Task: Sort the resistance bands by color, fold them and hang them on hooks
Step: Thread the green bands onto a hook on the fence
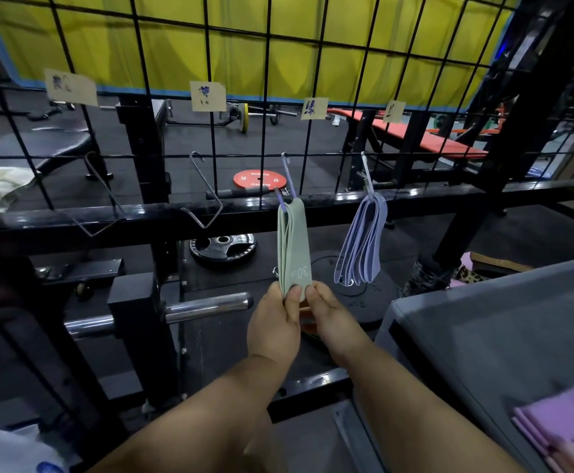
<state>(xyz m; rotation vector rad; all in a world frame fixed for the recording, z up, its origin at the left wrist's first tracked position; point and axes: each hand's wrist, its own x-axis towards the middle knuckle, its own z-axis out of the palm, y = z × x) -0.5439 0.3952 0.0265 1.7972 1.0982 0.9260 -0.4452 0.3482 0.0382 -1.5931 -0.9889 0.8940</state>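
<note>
Student: Hazards at this stage?

Tutor: Green bands (294, 247), folded, draped over S-hook (287, 172) on wire grid (265, 63). Lower end pinched from both sides: left grip (275, 322) closed on it with thumb across the front, right grip (326, 308) closed on the opposite edge. Probable faults, by judgement only:
- downward tug, hence tilting of the hook or unseating from its wire;
- uneven release, hence splaying of the stretchy layers and loss of the fold;
- sideways swing, hence brushing against lavender bands (360, 244), hung on the next hook to the right, just beside.

Student: Surroundings and obstructions?

Tutor: Bare hook (207, 196) to the left, second bare hook (98, 196) farther left. Paper labels (314, 108) on the grid above each hook, handwriting too blurred for reading. Black rail (142, 213) running directly behind the hooks and the tops of both bundles. Lower down: black weight plate (223, 246) and red weight plate (260, 179) on the gym floor, chrome barbell sleeve (207, 305) left of the left grip. Grey bench (483, 336) at right, carrying pink bands (558, 428), folded, not yet hung; likely bound for one of the bare hooks. No obstacle visible between grips and S-hook; rail and grid behind as the only limits on reach.
</note>
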